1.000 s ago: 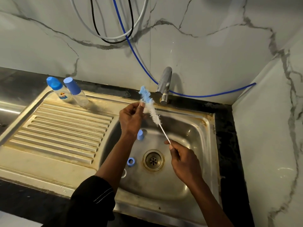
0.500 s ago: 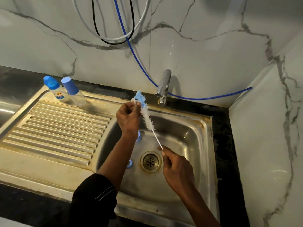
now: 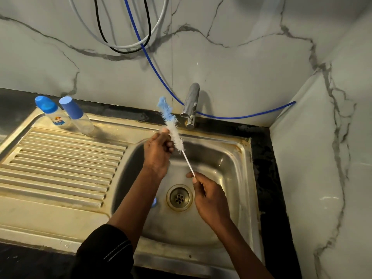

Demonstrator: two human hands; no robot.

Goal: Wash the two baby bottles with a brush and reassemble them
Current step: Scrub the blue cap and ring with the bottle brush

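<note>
Two baby bottles stand at the back left of the drainboard: a labelled bottle [image 3: 56, 117] with a blue cap, and a clear bottle [image 3: 79, 119] under a blue cover. Above the sink basin [image 3: 227, 162] a thin bottle brush [image 3: 170, 125] points up and to the left, blue bristles at its tip and white ones below. My left hand [image 3: 158, 153] grips the white bristles between thumb and curled fingers. My right hand [image 3: 209, 196] pinches the end of the white handle. A small blue bottle part [image 3: 154, 202] lies on the basin floor, mostly hidden by my left arm.
The tap [image 3: 191, 105] stands behind the basin, just right of the brush tip, with no water running. The drain [image 3: 179, 197] sits under my right hand. Hoses and a blue pipe [image 3: 161, 77] hang on the marble wall. A side wall closes in on the right.
My left hand has slid from the blue tip down to the white bristles, so more of the brush sticks out above it. My left arm now hides the blue parts in the basin.
</note>
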